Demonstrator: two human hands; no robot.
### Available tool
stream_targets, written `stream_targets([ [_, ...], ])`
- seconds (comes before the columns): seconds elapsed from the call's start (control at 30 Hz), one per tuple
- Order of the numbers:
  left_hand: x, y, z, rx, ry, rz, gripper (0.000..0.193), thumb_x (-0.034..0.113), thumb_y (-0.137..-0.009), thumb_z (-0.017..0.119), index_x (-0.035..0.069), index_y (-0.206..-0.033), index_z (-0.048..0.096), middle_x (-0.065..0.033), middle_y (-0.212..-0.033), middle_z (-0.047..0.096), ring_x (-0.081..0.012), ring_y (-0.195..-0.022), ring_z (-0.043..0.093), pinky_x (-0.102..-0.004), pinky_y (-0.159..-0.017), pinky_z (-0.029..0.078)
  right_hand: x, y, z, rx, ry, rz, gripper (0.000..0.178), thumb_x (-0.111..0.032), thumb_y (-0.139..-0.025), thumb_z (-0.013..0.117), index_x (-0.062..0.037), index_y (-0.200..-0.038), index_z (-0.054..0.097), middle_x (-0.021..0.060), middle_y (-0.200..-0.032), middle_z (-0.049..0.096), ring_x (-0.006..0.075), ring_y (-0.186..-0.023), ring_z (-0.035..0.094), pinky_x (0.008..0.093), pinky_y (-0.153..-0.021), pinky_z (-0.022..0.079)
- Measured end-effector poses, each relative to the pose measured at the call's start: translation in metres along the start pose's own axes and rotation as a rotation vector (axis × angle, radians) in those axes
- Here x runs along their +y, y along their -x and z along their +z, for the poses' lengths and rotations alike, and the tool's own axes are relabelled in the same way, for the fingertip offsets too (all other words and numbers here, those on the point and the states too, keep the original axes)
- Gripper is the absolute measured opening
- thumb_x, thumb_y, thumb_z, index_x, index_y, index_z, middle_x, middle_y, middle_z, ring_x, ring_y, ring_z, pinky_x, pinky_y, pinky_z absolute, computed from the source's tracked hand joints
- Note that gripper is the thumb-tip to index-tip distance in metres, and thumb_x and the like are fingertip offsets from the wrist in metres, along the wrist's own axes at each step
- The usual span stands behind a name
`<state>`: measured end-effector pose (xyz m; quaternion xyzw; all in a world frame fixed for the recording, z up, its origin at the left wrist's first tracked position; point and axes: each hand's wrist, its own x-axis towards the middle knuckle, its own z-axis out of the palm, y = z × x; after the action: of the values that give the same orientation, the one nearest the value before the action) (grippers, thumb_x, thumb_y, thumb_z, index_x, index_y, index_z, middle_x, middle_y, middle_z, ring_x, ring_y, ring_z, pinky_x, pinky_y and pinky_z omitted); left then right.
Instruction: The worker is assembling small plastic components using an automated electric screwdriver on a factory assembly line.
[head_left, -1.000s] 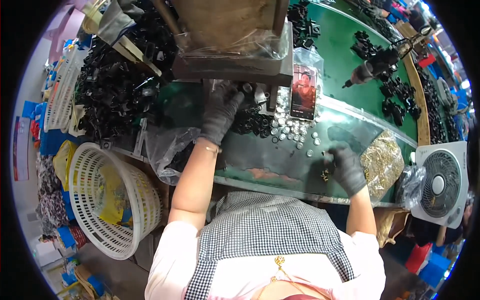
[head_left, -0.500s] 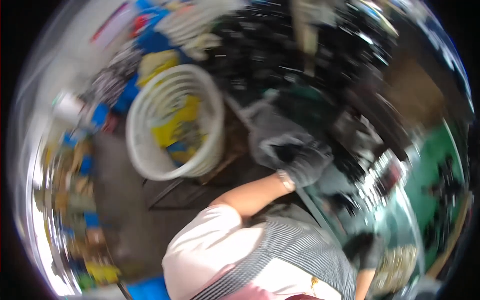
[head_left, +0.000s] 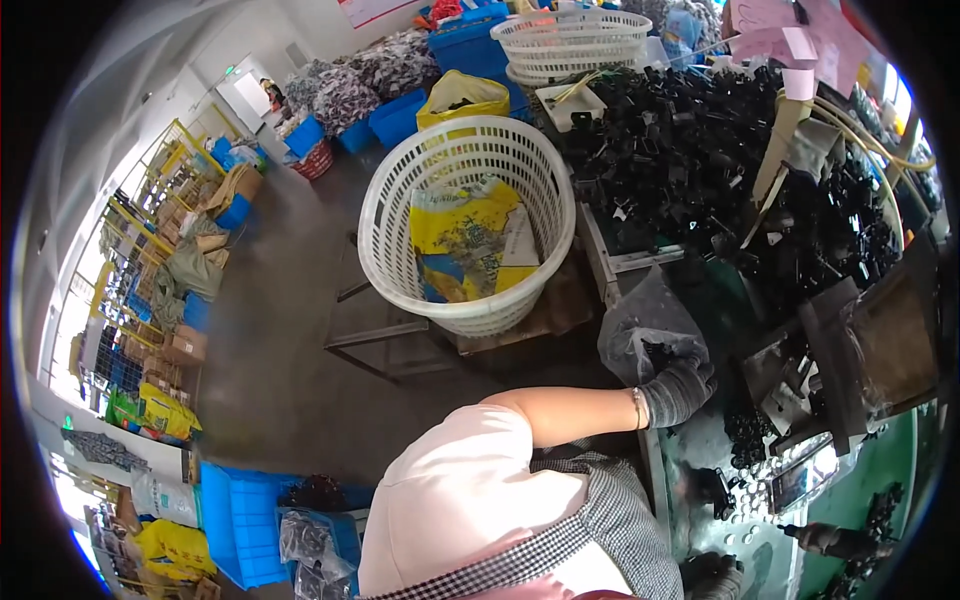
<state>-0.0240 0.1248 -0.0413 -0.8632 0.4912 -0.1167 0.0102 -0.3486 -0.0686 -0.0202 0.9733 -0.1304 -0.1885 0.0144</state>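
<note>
We find the gloved left hand (head_left: 682, 390) right of centre, touching the lower end of a clear plastic bag (head_left: 645, 315), where dark pieces (head_left: 656, 352) show. We cannot tell whether its fingers are closed on anything. We place the gloved right hand (head_left: 712, 578) at the lower edge, right of centre; its grip cannot be determined. We record a white basket (head_left: 383, 285) near centre and a black heap (head_left: 670, 150) at upper right.

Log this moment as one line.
left hand: at clear bag | right hand: partly cut off | white basket: yellow sack inside | black parts: heaped on bench
</note>
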Motion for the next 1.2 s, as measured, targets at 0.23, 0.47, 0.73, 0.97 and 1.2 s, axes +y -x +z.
stream_targets([
  [0.23, 0.001, 0.003, 0.011, 0.024, 0.226, 0.013, 0.051, 0.026, -0.075, 0.062, 0.004, -0.121, 0.058, -0.0174, -0.126, 0.056, -0.0308, -0.118, 0.051, -0.0410, -0.097, 0.041, 0.008, -0.008, 0.012, -0.129, 0.036, -0.010, 0.020, -0.028, -0.084, 0.056, -0.0163, -0.092, 0.070, 0.0099, -0.091, 0.071, 0.0278, -0.086, 0.068, 0.0385, -0.073, 0.055],
  [0.47, 0.017, -0.014, 0.012, -0.043, 0.458, 0.191, 0.041, 0.019, -0.078, 0.058, 0.004, -0.116, 0.061, -0.0182, -0.117, 0.060, -0.0320, -0.107, 0.059, -0.0423, -0.086, 0.050, 0.052, -0.014, 0.117, 0.270, -0.941, 0.236, 0.018, -0.026, -0.084, 0.058, -0.0101, -0.086, 0.066, 0.0123, -0.078, 0.065, 0.0279, -0.075, 0.063, 0.0407, -0.062, 0.048],
  [0.73, 0.009, -0.031, -0.005, -0.194, 0.642, 0.158, 0.021, 0.021, -0.079, 0.062, 0.007, -0.095, 0.067, -0.0148, -0.096, 0.063, -0.0341, -0.092, 0.061, -0.0424, -0.082, 0.049, -0.003, -0.003, 0.005, 0.276, -0.391, 0.443, 0.011, -0.018, -0.078, 0.064, -0.0090, -0.083, 0.067, 0.0187, -0.085, 0.063, 0.0396, -0.082, 0.062, 0.0483, -0.073, 0.050],
  [0.97, 0.038, -0.040, -0.030, 0.037, 0.580, 0.222, 0.018, 0.014, -0.078, 0.065, 0.007, -0.094, 0.066, -0.0137, -0.095, 0.064, -0.0327, -0.091, 0.062, -0.0411, -0.082, 0.050, -0.005, 0.016, -0.026, 0.365, -0.813, 0.396, 0.015, -0.018, -0.086, 0.062, -0.0049, -0.094, 0.064, 0.0184, -0.085, 0.064, 0.0319, -0.080, 0.063, 0.0403, -0.072, 0.051],
  [1.2, 0.109, -0.014, -0.077, 0.047, 0.988, 0.481, 0.021, 0.007, -0.077, 0.068, 0.003, -0.098, 0.066, -0.0125, -0.095, 0.063, -0.0302, -0.089, 0.062, -0.0372, -0.079, 0.051, -0.022, -0.020, -0.063, 0.220, -1.368, 0.135, 0.022, -0.022, -0.093, 0.059, -0.0012, -0.097, 0.060, 0.0071, -0.074, 0.057, 0.0158, -0.070, 0.053, 0.0318, -0.067, 0.047],
])
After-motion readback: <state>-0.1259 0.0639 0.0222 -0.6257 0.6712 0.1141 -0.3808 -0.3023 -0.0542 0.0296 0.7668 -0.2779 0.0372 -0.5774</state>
